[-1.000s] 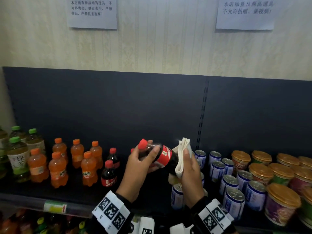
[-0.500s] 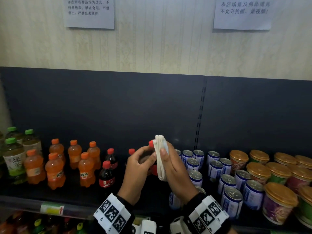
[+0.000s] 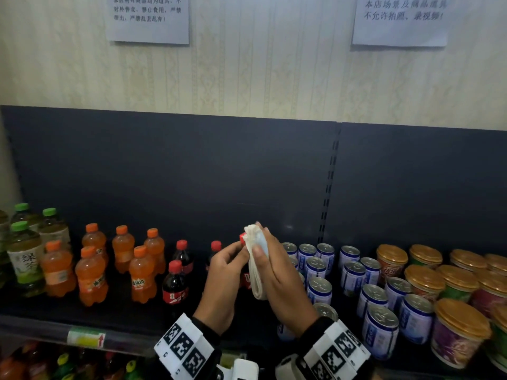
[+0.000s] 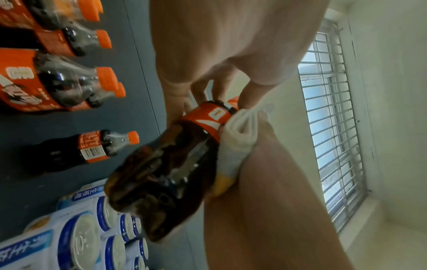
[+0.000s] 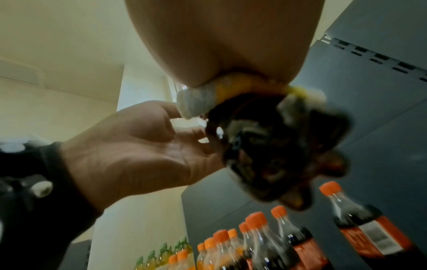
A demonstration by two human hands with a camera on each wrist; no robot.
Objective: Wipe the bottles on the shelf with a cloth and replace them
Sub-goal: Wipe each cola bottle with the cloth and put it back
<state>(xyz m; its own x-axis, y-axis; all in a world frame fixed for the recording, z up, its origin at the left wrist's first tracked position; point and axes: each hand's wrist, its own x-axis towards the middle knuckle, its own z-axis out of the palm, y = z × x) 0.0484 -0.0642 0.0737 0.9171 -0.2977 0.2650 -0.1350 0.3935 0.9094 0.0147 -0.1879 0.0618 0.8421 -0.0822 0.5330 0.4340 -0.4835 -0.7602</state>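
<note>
A small cola bottle [image 3: 245,281] with a red cap [image 3: 242,238] stands upright above the dark shelf [image 3: 55,311], mostly hidden between my hands. My left hand [image 3: 233,256] pinches it near the neck. My right hand [image 3: 267,256] grips a folded white cloth [image 3: 255,272] and presses it along the bottle's right side up to the cap. In the left wrist view the cloth [image 4: 238,135] bunches against the bottle's label and body [image 4: 166,173]. The right wrist view looks up at the bottle's base [image 5: 277,155], with the cloth [image 5: 196,102] above it.
On the shelf, left of my hands, stand cola bottles [image 3: 175,286], orange soda bottles [image 3: 90,278] and green tea bottles [image 3: 24,259]. Blue-and-white cans [image 3: 318,289] and gold-lidded cups [image 3: 461,327] crowd the right. A price tag [image 3: 85,337] marks the front edge.
The bottle went from tilted with its cap to the left to upright. The cloth moved from the bottle's lower end up along its side to the cap, and both hands shifted left.
</note>
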